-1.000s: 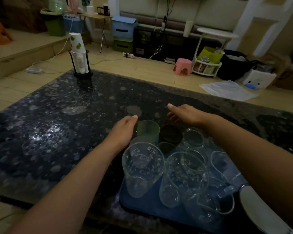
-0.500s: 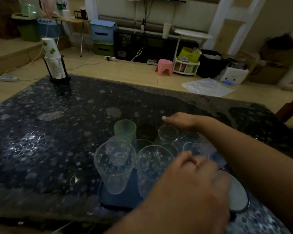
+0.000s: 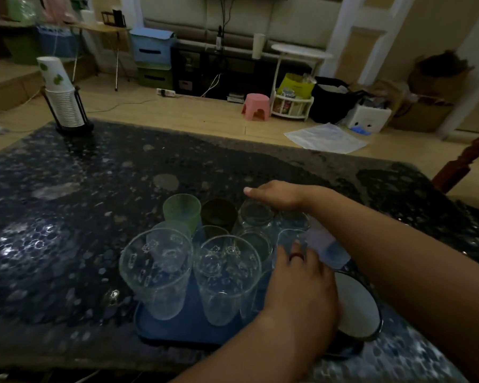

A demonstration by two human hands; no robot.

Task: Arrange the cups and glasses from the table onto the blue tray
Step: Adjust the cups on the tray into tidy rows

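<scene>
Right hand (image 3: 278, 195) — flat atop glass (image 3: 256, 217)

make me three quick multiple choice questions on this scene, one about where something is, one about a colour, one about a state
1. Where is the stack of paper cups?
A. far left corner of the table
B. on the blue tray
C. on the floor

2. What colour is the stool on the floor?
A. yellow
B. pink
C. black

3. How do the two big clear cups at the tray's near edge stand?
A. upside down
B. lying on their sides
C. upright, mouths up

Answers:
1 A, its holder stands on the far left of the dark table.
2 B, pink against the wooden floor.
3 C, both open rims face up.
</scene>
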